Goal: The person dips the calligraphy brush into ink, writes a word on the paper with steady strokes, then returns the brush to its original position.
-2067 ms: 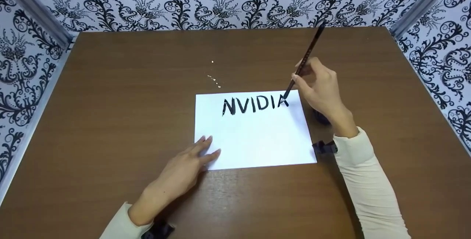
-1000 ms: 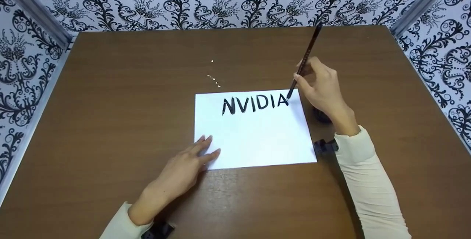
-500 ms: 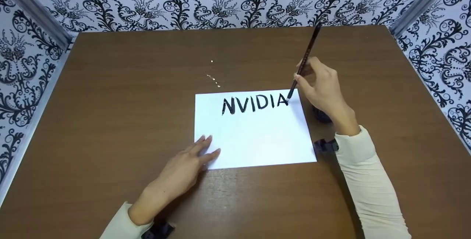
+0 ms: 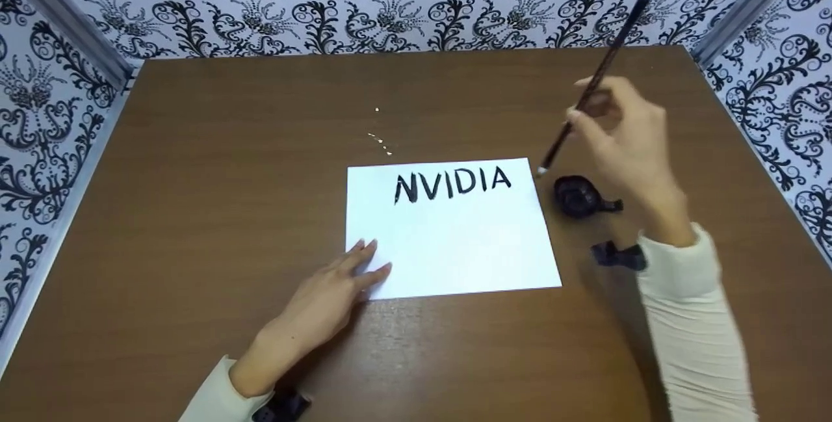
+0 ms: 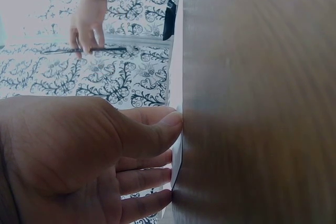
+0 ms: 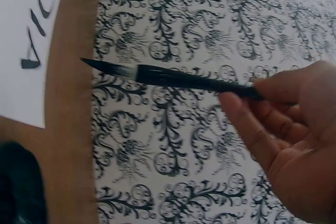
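Note:
My right hand (image 4: 634,142) pinches a dark-handled paintbrush (image 4: 601,74) between thumb and fingers, off the paper's right edge. In the right wrist view the paintbrush (image 6: 184,78) shows white bristles with a black, pointed tip, held above the table. A white sheet of paper (image 4: 455,240) bears the painted black letters "NVIDIA" (image 4: 453,185) along its top. My left hand (image 4: 325,298) rests with spread fingers on the sheet's lower left corner; the left wrist view shows its fingertips (image 5: 170,121) against the paper. Just right of the paper sits a small black dish with a stubby handle (image 4: 577,197).
The wooden table (image 4: 227,149) runs back to a wall with black-and-white scroll patterns (image 4: 390,6). Small pale flecks (image 4: 379,141) lie behind the paper. A black camera mount (image 4: 617,256) sticks out from the right sleeve (image 4: 689,318).
My right hand has lifted the paintbrush off the last letter "A" and moved right, uncovering the black dish. My left hand and the paper have stayed in place.

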{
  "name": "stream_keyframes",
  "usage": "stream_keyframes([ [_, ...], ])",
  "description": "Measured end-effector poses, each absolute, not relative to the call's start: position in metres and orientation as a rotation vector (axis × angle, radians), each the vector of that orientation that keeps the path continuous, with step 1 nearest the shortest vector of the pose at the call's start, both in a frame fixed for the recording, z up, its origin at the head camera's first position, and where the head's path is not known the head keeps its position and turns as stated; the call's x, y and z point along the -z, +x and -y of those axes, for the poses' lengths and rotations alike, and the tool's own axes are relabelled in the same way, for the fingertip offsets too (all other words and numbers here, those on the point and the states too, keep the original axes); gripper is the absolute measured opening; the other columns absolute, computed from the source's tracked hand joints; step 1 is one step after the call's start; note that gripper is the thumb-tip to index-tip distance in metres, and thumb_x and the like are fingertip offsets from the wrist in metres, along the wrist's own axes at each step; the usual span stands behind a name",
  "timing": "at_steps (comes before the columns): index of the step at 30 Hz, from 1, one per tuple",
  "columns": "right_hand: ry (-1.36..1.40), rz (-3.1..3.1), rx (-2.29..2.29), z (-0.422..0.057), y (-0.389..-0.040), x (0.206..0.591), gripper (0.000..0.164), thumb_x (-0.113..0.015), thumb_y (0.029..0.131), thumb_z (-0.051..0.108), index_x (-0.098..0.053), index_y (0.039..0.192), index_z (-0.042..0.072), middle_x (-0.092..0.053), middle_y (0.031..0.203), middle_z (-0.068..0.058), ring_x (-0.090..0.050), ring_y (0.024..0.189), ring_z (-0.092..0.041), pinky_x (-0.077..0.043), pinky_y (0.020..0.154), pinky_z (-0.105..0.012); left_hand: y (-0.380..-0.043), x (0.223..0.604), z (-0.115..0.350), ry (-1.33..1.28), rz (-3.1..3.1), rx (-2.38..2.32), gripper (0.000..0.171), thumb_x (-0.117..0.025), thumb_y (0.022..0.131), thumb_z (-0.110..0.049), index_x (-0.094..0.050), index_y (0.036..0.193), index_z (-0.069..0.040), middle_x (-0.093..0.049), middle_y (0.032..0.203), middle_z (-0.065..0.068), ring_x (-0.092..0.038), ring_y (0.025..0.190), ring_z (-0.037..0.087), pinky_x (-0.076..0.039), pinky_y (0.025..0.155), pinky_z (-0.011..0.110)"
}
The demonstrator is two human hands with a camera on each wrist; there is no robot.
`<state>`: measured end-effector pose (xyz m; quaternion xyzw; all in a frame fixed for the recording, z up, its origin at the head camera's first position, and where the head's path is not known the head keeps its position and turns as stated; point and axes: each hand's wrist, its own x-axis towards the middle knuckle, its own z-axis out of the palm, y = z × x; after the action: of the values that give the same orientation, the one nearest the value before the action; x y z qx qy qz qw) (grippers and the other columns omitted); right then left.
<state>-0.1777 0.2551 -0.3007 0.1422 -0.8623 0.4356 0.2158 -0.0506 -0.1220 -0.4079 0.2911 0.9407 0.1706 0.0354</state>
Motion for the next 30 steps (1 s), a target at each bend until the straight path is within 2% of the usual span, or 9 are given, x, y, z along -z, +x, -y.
stream_keyframes([
  [4, 0.282, 2.519, -1.145, -0.273, -0.171, 0.281, 0.043, -0.069, 0.085, 0.001, -0.057, 0.127, 0.003, -0.065, 0.094, -0.014, -0.064, 0.077, -0.007, -0.054, 0.064, -0.018, -0.049, 0.408, 0.123, 0.892, -2.899, -0.539, 0.045, -0.057, 0.091, 0.005, -0.059, 0.131, -0.013, -0.042, 0.144, 0.019, -0.041, 0.130, 0.037, -0.045, 0.093, 0.054],
  [8, 0.239, 2.646, -1.022, -0.292, -0.169, 0.271, 0.048, -0.070, 0.086, 0.003, -0.054, 0.131, 0.002, -0.065, 0.093, -0.017, -0.061, 0.070, 0.003, -0.052, 0.060, -0.013, -0.050, 0.408, 0.124, 0.929, -2.913, -0.536, 0.043, -0.060, 0.089, 0.004, -0.060, 0.130, -0.012, -0.043, 0.142, 0.021, -0.042, 0.129, 0.038, -0.047, 0.092, 0.051],
  [11, 0.192, 2.779, -0.978, -0.306, -0.168, 0.271, 0.053, -0.068, 0.088, 0.006, -0.049, 0.136, 0.000, -0.063, 0.096, -0.020, -0.060, 0.064, 0.004, -0.052, 0.057, -0.014, -0.050, 0.409, 0.123, 0.943, -2.916, -0.529, 0.043, -0.060, 0.090, 0.003, -0.060, 0.130, -0.012, -0.044, 0.142, 0.021, -0.042, 0.129, 0.038, -0.047, 0.092, 0.051],
  [15, 0.139, 2.974, -0.929, -0.326, -0.169, 0.279, 0.064, -0.066, 0.090, 0.012, -0.035, 0.143, -0.004, -0.063, 0.099, -0.022, -0.063, 0.062, -0.003, -0.053, 0.058, -0.018, -0.051, 0.410, 0.121, 0.951, -2.917, -0.526, 0.043, -0.060, 0.090, 0.002, -0.060, 0.130, -0.012, -0.044, 0.142, 0.020, -0.042, 0.129, 0.038, -0.047, 0.092, 0.051],
  [18, 0.133, 3.108, -0.913, -0.336, -0.172, 0.288, 0.074, -0.066, 0.090, 0.017, -0.025, 0.147, -0.005, -0.066, 0.101, -0.022, -0.066, 0.064, -0.012, -0.055, 0.073, -0.028, -0.051, 0.409, 0.121, 0.945, -2.916, -0.526, 0.043, -0.059, 0.091, 0.003, -0.060, 0.130, -0.012, -0.044, 0.143, 0.019, -0.042, 0.129, 0.037, -0.047, 0.092, 0.050],
  [20, 0.131, 3.179, -0.923, -0.341, -0.175, 0.295, 0.077, -0.066, 0.090, 0.016, -0.021, 0.148, -0.005, -0.067, 0.101, -0.021, -0.068, 0.066, -0.016, -0.054, 0.078, -0.032, -0.051, 0.409, 0.120, 0.932, -2.914, -0.526, 0.043, -0.059, 0.091, 0.003, -0.060, 0.131, -0.013, -0.043, 0.143, 0.018, -0.042, 0.130, 0.036, -0.046, 0.093, 0.050],
  [22, 0.110, 3.230, -0.985, -0.344, -0.178, 0.302, 0.077, -0.065, 0.090, 0.012, -0.018, 0.148, -0.006, -0.067, 0.102, -0.023, -0.068, 0.067, -0.020, -0.056, 0.076, -0.035, -0.051, 0.409, 0.120, 0.918, -2.907, -0.527, 0.044, -0.059, 0.091, 0.004, -0.059, 0.131, -0.014, -0.043, 0.144, 0.017, -0.041, 0.131, 0.035, -0.046, 0.094, 0.050],
  [26, 0.053, 3.278, -1.089, -0.349, -0.185, 0.317, 0.076, -0.064, 0.088, 0.003, -0.018, 0.147, -0.010, -0.063, 0.103, -0.030, -0.068, 0.068, -0.025, -0.058, 0.063, -0.034, -0.050, 0.408, 0.120, 0.907, -2.898, -0.524, 0.045, -0.058, 0.091, 0.004, -0.059, 0.132, -0.014, -0.042, 0.145, 0.017, -0.040, 0.131, 0.035, -0.045, 0.095, 0.051],
  [30, 0.016, 3.299, -1.102, -0.351, -0.190, 0.331, 0.073, -0.063, 0.087, 0.001, -0.022, 0.145, -0.012, -0.063, 0.104, -0.031, -0.069, 0.068, -0.028, -0.058, 0.063, -0.036, -0.051, 0.409, 0.120, 0.907, -2.895, -0.531, 0.045, -0.057, 0.091, 0.004, -0.059, 0.132, -0.014, -0.042, 0.144, 0.018, -0.040, 0.131, 0.037, -0.046, 0.093, 0.052],
])
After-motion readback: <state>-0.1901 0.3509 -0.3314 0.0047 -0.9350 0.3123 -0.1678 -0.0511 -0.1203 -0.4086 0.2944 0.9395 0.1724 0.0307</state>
